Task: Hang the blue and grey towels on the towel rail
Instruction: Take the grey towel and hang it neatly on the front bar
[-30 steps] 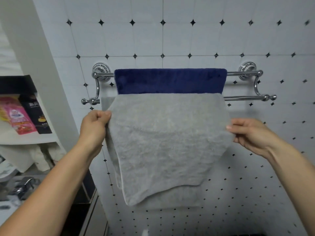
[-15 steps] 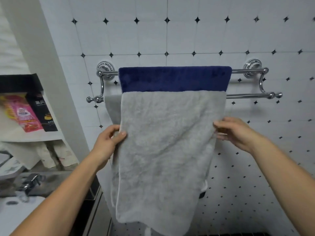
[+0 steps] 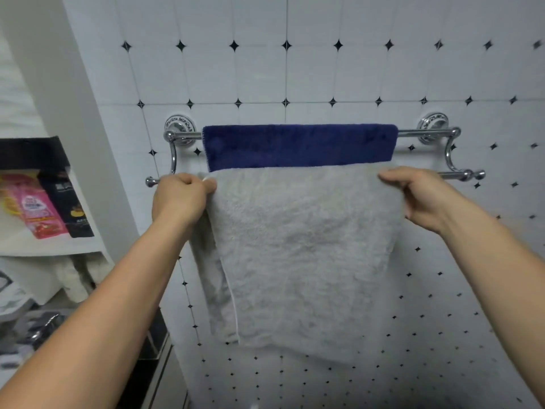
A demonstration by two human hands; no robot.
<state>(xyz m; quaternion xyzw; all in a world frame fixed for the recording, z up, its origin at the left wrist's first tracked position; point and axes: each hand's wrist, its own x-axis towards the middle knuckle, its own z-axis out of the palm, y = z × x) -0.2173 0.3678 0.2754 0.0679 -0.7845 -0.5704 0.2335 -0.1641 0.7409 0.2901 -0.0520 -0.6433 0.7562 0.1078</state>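
A chrome double towel rail [image 3: 424, 133] is fixed to the tiled wall. The dark blue towel [image 3: 298, 146] hangs over its back bar. The grey towel [image 3: 300, 249] is draped over the lower front bar and hangs down in front, covering most of the blue one. My left hand [image 3: 180, 199] pinches the grey towel's top left corner at the bar. My right hand [image 3: 424, 196] grips its top right edge at the bar.
A white shelf [image 3: 53, 246] at the left holds a pink packet [image 3: 38, 211] and a black packet [image 3: 69, 208], with cloths stacked below. A tap [image 3: 44, 329] and sink area lie at the lower left. The white wall pillar [image 3: 73, 113] stands beside the rail's left end.
Both hands have risen from the towel's sides to its top edge at the front bar. The grey towel now hangs flatter and straighter.
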